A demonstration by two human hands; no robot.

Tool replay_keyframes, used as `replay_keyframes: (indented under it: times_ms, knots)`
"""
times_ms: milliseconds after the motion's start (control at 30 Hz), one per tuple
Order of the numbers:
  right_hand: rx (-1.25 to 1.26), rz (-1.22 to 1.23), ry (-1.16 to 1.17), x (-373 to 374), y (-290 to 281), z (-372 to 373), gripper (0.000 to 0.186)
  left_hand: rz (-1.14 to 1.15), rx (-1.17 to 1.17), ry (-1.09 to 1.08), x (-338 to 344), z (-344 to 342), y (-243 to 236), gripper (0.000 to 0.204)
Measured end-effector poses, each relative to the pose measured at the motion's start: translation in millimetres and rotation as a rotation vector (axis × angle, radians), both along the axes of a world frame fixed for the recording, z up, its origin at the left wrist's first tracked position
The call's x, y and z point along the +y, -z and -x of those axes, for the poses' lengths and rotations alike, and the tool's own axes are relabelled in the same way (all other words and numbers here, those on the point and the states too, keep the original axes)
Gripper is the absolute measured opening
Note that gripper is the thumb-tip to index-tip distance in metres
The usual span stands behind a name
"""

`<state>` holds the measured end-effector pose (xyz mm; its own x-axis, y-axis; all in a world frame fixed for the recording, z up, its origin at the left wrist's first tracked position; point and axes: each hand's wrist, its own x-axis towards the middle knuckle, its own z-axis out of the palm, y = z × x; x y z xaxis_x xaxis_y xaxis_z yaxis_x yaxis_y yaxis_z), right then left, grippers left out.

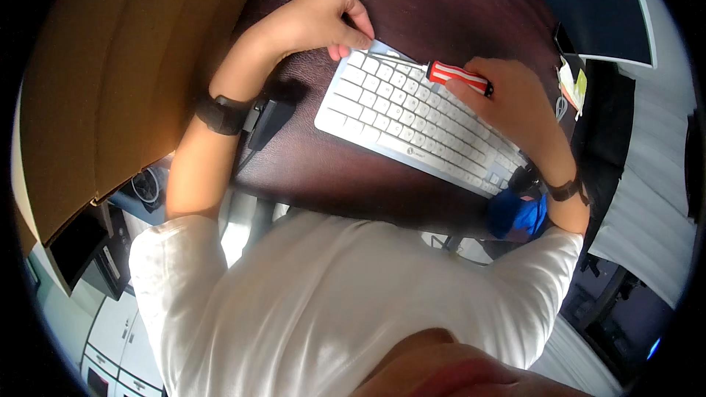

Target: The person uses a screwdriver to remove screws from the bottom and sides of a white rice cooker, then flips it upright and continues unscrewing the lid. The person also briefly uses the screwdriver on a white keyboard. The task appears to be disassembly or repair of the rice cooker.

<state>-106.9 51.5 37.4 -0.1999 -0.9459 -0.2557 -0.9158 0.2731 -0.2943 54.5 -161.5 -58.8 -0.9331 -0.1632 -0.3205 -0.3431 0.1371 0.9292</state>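
Note:
A white keyboard (401, 114) lies slantwise on the dark brown desk. My left hand (320, 22) is closed at its far left corner, thumb and fingers pinching the edge. In my right hand (515, 95), above the far side of the keys, is a screwdriver (457, 76) with a red and white striped handle. Its thin metal shaft reaches left over the top row toward my left fingers. I cannot make out whether the tip touches the keyboard. My right fingers wrap the handle, partly hidden behind the hand.
A large brown cardboard sheet or box (125, 88) rises on the left. Beside my left wrist sits a black adapter-like block (272, 121). A blue object (518, 213) is near my right forearm. At the far right stand a dark screen (603, 7) and some papers (571, 87).

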Motion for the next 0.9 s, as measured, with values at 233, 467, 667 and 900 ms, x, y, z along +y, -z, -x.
replay_keyframes:
  times_ms: [233,467,667,900]
  knots:
    - [-0.164,0.028,0.065,19,36,5,0.038,0.095,-0.001,0.003,2,-1,0,0.018]
    - [-0.181,0.096,0.096,32,50,-8,0.035,0.098,0.004,0.026,0,-1,2,0.018]
    - [-0.101,0.164,0.116,37,55,-18,0.034,0.087,0.007,0.035,0,0,1,0.017]
    - [-0.071,0.214,0.124,41,60,-21,0.033,0.124,0.026,0.049,0,0,0,0.018]
